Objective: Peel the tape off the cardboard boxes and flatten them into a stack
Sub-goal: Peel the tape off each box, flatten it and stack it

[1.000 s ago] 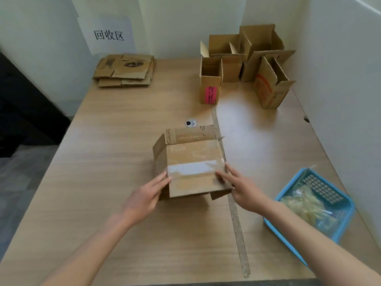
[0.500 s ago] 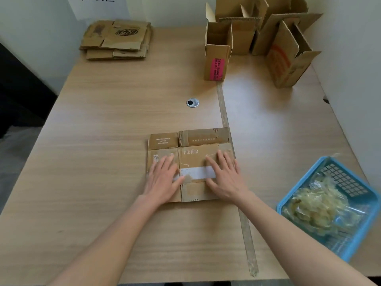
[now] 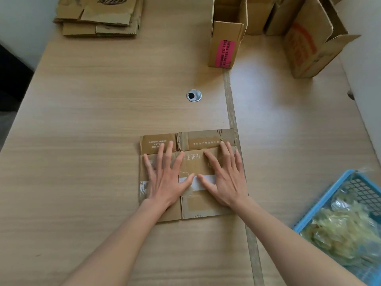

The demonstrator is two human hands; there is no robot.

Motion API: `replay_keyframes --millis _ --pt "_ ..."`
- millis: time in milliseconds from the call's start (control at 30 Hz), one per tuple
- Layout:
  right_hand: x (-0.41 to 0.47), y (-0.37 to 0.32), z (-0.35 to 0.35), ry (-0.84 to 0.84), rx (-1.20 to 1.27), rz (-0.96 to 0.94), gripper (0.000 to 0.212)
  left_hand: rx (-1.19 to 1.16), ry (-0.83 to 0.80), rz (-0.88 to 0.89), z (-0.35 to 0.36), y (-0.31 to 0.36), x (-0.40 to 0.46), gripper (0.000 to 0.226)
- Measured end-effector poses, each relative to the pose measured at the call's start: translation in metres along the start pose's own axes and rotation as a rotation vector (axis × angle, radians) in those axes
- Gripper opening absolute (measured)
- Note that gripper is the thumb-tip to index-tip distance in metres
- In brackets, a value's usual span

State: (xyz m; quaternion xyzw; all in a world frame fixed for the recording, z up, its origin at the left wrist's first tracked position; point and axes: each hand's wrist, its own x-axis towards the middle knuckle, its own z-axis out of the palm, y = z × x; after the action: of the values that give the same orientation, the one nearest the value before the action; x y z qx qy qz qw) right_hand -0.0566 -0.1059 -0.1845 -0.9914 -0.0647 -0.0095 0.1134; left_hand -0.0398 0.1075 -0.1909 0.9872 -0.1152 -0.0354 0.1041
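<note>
Cardboard box, collapsed flat, lies at the near centre of the wooden table; left hand and right hand rest on it side by side, palms down, fingers spread and gripping nothing, presumably to press the folds flat. Flattened stack waits far left, upright boxes far right, blue basket near right

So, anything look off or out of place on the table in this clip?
One thing: the flattened box under the left hand and right hand carries a white strip across its middle and a clear remnant at its left edge, possibly unpeeled tape. Otherwise nothing stands out.
</note>
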Motion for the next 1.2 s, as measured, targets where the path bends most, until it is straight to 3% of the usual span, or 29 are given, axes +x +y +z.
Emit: replay_keyframes --millis 300,600,733,867,1000,1200 --pt "0.004 0.000 -0.004 -0.063 -0.024 0.030 0.078 0.136 -0.090 0.001 -0.003 0.001 0.005 0.093" --pt "0.003 -0.002 -0.004 -0.040 0.002 0.053 0.071 0.090 -0.038 -0.033 -0.004 0.002 0.003 0.085" --pt "-0.011 -0.008 -0.008 -0.055 0.059 0.160 0.067 0.008 -0.034 -0.191 -0.016 0.006 -0.014 0.078" --pt "-0.041 -0.007 -0.016 -0.147 0.270 0.247 0.076 -0.059 -0.087 -0.485 -0.031 -0.007 -0.055 0.094" --pt "-0.065 -0.002 -0.034 -0.198 0.248 0.417 0.083 -0.127 -0.161 -0.543 -0.049 -0.005 -0.065 0.102" --pt "-0.062 -0.010 -0.044 -0.158 0.529 0.467 0.055 -0.389 -0.084 -0.641 -0.055 0.018 -0.066 0.115"
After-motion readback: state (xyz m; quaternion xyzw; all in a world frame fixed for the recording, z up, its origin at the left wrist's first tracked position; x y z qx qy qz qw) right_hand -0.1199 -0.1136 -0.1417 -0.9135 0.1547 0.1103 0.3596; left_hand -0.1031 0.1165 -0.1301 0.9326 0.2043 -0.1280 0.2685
